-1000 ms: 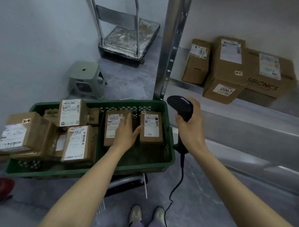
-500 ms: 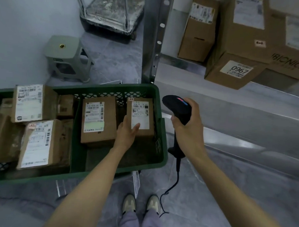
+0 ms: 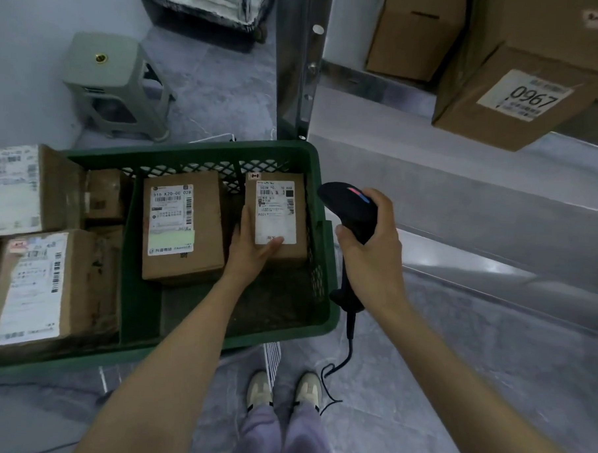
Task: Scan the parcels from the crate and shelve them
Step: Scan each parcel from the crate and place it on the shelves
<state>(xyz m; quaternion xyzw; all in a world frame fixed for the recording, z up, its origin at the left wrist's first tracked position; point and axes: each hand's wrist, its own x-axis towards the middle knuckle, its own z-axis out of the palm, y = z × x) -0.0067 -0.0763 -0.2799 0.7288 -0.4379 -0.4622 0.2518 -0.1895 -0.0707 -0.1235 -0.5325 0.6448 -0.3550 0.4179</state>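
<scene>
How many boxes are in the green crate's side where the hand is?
2. A brown cardboard box with a green-striped label lies on the left; a smaller brown cardboard box, gripped by the left hand, lies by the right wall of the green plastic crate. None looks hidden.

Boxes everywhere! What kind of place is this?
Probably a parcel storeroom or depot: labelled boxes fill a green crate, more sit on a metal shelf, and the right hand holds a barcode scanner.
</scene>
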